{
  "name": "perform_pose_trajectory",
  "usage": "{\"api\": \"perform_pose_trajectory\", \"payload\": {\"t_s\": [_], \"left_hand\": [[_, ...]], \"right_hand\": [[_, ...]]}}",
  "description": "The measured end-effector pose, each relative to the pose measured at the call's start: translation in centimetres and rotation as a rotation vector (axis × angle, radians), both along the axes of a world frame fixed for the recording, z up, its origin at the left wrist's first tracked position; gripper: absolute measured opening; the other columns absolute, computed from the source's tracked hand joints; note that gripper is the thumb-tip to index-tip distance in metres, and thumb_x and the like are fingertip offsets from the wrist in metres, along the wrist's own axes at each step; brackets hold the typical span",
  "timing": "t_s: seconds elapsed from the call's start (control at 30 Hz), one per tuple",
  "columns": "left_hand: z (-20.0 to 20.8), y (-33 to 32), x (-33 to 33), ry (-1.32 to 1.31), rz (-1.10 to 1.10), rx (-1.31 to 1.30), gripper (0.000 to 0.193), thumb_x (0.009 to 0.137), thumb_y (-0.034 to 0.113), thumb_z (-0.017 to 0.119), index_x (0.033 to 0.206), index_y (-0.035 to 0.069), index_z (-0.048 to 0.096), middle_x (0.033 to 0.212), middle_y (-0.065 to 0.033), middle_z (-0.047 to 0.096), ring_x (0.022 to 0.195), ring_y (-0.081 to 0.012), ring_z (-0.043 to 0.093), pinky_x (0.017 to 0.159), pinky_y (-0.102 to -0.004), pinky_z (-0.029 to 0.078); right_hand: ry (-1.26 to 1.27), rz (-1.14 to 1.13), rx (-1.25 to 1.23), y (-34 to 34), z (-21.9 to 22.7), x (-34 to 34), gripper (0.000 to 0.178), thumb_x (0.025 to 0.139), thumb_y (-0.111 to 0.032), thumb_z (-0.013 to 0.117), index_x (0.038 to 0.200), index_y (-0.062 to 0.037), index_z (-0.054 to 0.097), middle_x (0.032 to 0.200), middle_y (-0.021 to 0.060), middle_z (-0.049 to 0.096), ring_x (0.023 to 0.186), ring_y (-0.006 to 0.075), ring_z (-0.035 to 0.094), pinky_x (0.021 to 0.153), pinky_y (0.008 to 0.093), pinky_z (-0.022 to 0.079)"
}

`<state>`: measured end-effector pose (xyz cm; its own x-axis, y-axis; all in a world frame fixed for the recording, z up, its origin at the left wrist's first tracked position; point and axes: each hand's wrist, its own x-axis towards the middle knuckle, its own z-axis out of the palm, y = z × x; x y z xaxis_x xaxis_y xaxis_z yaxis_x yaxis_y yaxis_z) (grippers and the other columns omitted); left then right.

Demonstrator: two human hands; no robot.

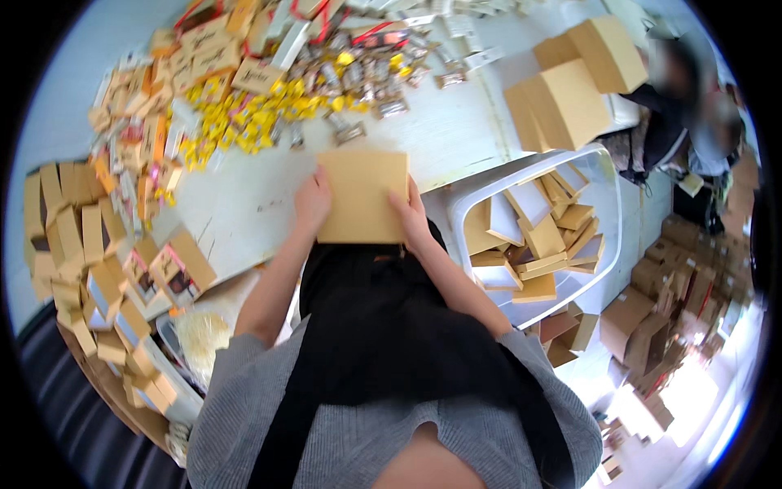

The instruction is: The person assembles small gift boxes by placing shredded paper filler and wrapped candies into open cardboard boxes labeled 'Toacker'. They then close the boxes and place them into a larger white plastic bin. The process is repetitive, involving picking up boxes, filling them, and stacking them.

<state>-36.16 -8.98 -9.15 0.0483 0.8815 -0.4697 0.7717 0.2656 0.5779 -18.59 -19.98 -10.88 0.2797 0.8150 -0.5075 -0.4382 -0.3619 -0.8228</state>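
Between my two hands is a square brown cardboard box [362,196], held in front of my waist at the table's near edge. My left hand [313,200] grips its left side. On the opposite side my right hand [411,216] holds it, the thumb lying on the upper face and the other fingers along the edge. The box's underside and its contents, if any, are hidden. Beyond it on the white table [236,200] lie yellow-wrapped sweets [244,118] and brown-wrapped bars [350,130].
To my right stands a white plastic bin [615,220] with cardboard boxes [542,236]. Open boxes [570,102] stand on the table at the far right, near other people [676,106]. More open cartons [81,220] crowd the left, and printed boxes [208,49] are heaped at the back.
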Motion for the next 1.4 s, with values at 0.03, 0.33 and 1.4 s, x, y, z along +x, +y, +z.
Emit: {"api": "perform_pose_trajectory", "payload": {"t_s": [0.03, 0.33, 1.4], "left_hand": [[0.4, -0.3, 1.9, -0.04, -0.069, -0.008, 0.048, 0.093, 0.04, 0.042, 0.123, 0.005, 0.054, 0.094, -0.0225, 0.066, 0.093, -0.0349, 0.063, 0.083, -0.0416, 0.048], [17.5, 11.9, 34.9, -0.535, -0.817, 0.35, 0.069, 0.075, 0.038, 0.064, 0.131, 0.003, 0.044, 0.105, -0.0203, 0.064, 0.098, -0.0317, 0.062, 0.084, -0.0408, 0.048], [0.6, 12.3, 53.1, -1.575, 0.182, -0.689, 0.086, 0.083, 0.074, 0.039, 0.146, 0.023, 0.008, 0.148, -0.0059, 0.02, 0.133, -0.0288, 0.028, 0.098, -0.0637, 0.029]], "right_hand": [[-0.026, -0.048, 0.017, -0.9, 3.0, 1.7, 0.065, 0.089, -0.018, 0.058, 0.144, -0.0065, 0.026, 0.137, 0.0118, 0.04, 0.126, 0.0228, 0.039, 0.105, 0.0362, 0.033], [-0.301, -0.581, 0.183, 3.6, 18.8, 27.7, 0.049, 0.093, -0.03, 0.054, 0.132, -0.0039, 0.039, 0.126, 0.0101, 0.052, 0.119, 0.0219, 0.048, 0.095, 0.044, 0.043], [0.061, -0.473, 0.434, 22.8, -4.6, 61.2, 0.077, 0.09, -0.065, 0.036, 0.143, -0.0098, 0.028, 0.143, 0.0055, 0.039, 0.127, 0.0247, 0.041, 0.102, 0.0395, 0.038]]}}
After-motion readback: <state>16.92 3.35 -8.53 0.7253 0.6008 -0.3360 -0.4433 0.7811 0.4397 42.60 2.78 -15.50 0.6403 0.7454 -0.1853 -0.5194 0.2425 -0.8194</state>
